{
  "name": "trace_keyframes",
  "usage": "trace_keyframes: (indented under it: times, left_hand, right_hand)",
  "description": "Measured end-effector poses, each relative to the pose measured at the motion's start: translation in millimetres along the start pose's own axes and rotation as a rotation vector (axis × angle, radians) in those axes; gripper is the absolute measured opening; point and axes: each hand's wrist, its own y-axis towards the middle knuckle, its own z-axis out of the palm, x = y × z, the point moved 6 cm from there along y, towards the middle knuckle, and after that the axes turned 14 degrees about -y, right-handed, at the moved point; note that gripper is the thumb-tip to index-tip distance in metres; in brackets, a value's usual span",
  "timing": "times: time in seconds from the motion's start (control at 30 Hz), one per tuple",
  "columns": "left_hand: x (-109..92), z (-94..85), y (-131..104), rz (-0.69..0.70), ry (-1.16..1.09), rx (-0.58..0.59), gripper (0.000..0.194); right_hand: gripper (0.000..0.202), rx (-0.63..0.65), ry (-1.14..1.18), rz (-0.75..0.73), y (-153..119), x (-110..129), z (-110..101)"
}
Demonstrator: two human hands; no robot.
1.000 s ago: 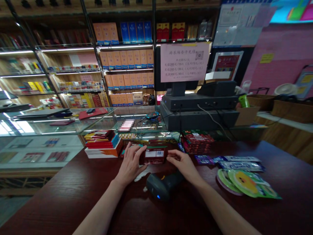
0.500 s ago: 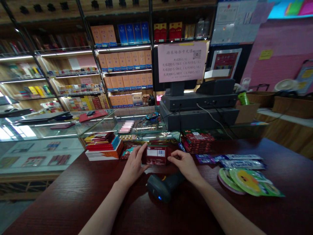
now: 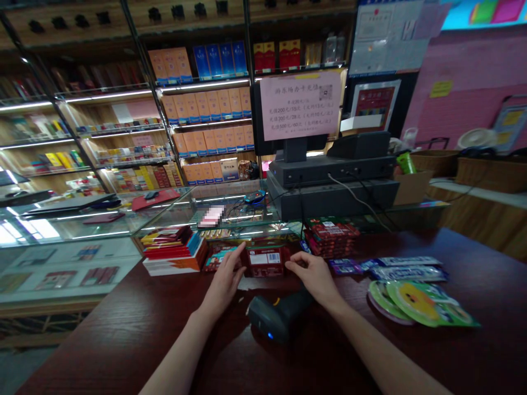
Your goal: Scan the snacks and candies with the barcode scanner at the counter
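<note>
A small dark red box (image 3: 267, 261) stands upright at the back of the counter, a white label and barcode facing me. Along its left edge is my left hand (image 3: 224, 277), open, index finger stretched upward and thumb apart. My right hand (image 3: 315, 277) is closed, with thumb and index fingertips pinched at the box's right edge. Part of that grip is hidden. In front of the box, between my forearms, lies a black barcode scanner (image 3: 278, 315) with a blue light glowing. Its handle end lies beside my right hand.
Stacked red and yellow packs (image 3: 173, 249) stand left of the box, and dark red packs (image 3: 331, 236) behind my right hand. Blue wrapped bars (image 3: 407, 269) and green duck-picture packs (image 3: 420, 302) lie to the right. Behind are a glass case (image 3: 230, 192) and a till (image 3: 333, 170).
The dark red box and my right hand have shifted slightly right together. My left hand's thumb has drawn back from the box's lower edge. The scanner stays put; the view has shifted slightly.
</note>
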Motion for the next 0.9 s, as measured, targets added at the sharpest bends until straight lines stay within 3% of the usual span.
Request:
trace_keyframes:
  times: [0.17, 0.3, 0.37, 0.63, 0.9]
  left_hand:
    - [5.8, -11.5, -1.0, -0.052, -0.119, -0.182, 0.063]
    - [-1.1, -16.0, -1.3, 0.027, -0.064, -0.179, 0.019]
    - [-4.9, -16.9, -1.7, 0.076, -0.033, -0.161, 0.009]
    - [-14.7, -23.9, -4.2, 0.163, 0.044, -0.217, 0.017]
    - [-10.6, -27.0, -3.4, 0.073, 0.005, -0.189, 0.017]
  right_hand:
    - [0.019, -0.079, 0.022, -0.119, -1.6, 7.8, -4.7]
    - [0.017, -0.039, 0.050, -0.101, -4.8, 10.8, -2.4]
    - [0.017, -0.003, 0.065, -0.084, -6.2, 11.4, -0.7]
    - [0.013, 0.001, 0.098, -0.169, -4.1, 8.4, 3.4]
    - [0.015, -0.041, -0.088, -0.218, -3.9, 7.4, 3.0]
